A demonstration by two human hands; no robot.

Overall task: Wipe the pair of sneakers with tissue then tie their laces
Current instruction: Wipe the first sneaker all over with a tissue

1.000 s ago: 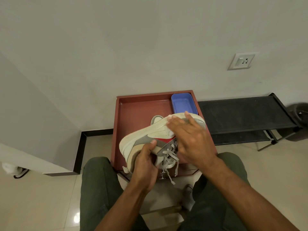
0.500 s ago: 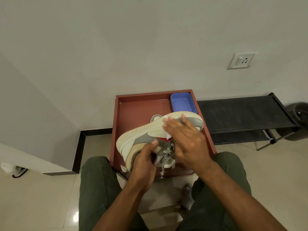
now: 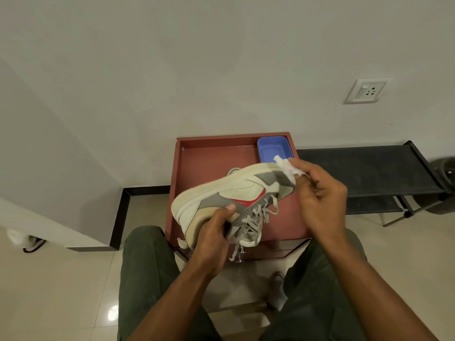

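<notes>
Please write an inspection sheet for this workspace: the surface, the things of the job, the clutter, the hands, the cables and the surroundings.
Surface: red-brown tray table with raised rim, against the wall.
Job's things: one sneaker, held on its side above the table, sole toward the wall, grey laces loose and untied; white tissue at its toe end. A second shoe partly shows on the floor, between the legs.
Clutter: blue tray in the table's far right corner.
Hands: left hand grips the sneaker near the heel; right hand pinches the tissue.
Cables: nothing seen clearly.
Surroundings: wall socket, black rack to the right, tiled floor.
</notes>
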